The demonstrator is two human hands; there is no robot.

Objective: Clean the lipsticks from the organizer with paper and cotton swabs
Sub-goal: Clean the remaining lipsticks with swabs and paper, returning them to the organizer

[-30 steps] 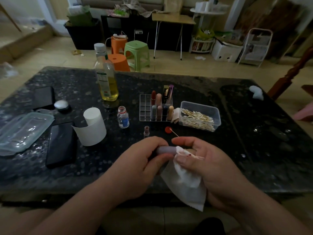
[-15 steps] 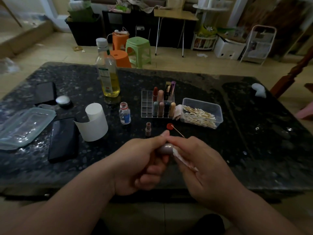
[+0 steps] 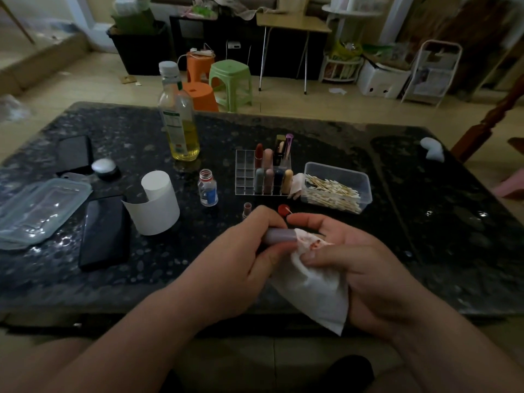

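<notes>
My left hand [image 3: 241, 259] grips a mauve lipstick tube [image 3: 279, 236] lying sideways over the table's near edge. My right hand [image 3: 357, 268] holds a white paper tissue [image 3: 312, 285], red-stained at the top, pressed with the thumb against the tube's right end. Behind the hands, a clear acrylic organizer [image 3: 245, 177] holds several upright lipsticks in its right half. A clear box of cotton swabs [image 3: 336, 187] stands to its right. A small lipstick cap [image 3: 247, 209] and a red-tipped swab [image 3: 283, 209] lie just beyond my fingers.
On the dark stone table [image 3: 425, 236]: an oil bottle [image 3: 178, 114], a small glass bottle [image 3: 208, 188], a paper roll [image 3: 158, 202], two phones [image 3: 103, 231], a plastic lid [image 3: 39, 208] at left, a white wad [image 3: 432, 148] far right. Stools stand beyond.
The tissue, bunched between my hands half a second ago, now hangs open below my right hand with its stained part on the tube's end. The tube again lies sideways in my left hand.
</notes>
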